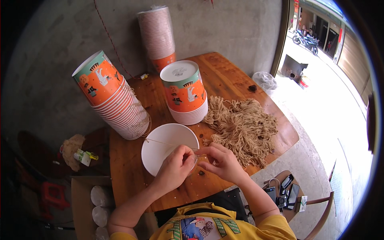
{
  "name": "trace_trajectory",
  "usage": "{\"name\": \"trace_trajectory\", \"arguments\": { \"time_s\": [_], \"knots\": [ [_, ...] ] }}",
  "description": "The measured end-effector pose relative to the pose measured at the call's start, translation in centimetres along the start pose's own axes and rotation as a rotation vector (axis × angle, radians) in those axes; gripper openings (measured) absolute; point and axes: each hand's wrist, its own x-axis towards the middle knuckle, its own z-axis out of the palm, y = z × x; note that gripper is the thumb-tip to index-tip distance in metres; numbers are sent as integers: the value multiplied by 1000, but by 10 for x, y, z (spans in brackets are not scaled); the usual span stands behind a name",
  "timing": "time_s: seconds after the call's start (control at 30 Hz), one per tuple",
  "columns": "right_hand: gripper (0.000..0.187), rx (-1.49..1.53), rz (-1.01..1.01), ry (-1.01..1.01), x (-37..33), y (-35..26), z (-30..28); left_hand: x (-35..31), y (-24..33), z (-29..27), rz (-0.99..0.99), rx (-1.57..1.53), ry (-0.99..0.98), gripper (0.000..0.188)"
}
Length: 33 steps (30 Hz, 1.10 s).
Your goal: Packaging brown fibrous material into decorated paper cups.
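Left hand (175, 168) pinches a thin string (166, 143) at the four o'clock side of a white tub (157, 154), facing a right hand (222, 162) with bent fingers whose hold on the strand cannot be told. On the wooden counter (230, 74) around the tub, tan cords (244, 128) lie heaped between two and three o'clock, with orange-and-green bucket stacks (186, 94) toward twelve and ten. Farther off, a plastic-wrapped stack (157, 36) rises at twelve, and a motorcycle (306, 41) stands outdoors at two.
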Motion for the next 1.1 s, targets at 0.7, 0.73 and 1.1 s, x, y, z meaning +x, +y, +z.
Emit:
{"name": "trace_trajectory", "arguments": {
  "time_s": [0.7, 0.73, 1.1],
  "knots": [
    [19, -465, -236, -131, 4, -1, -41, -11, -1, -1, 293, 371, 117, 22],
    [17, -527, -279, -149, 7, -3, -44, -14, 0, -4, 321, 411, 87, 22],
    [12, -303, -469, -37, 33, 2, 6, -37, -1, -9, 345, 408, 149, 21]
  ]
}}
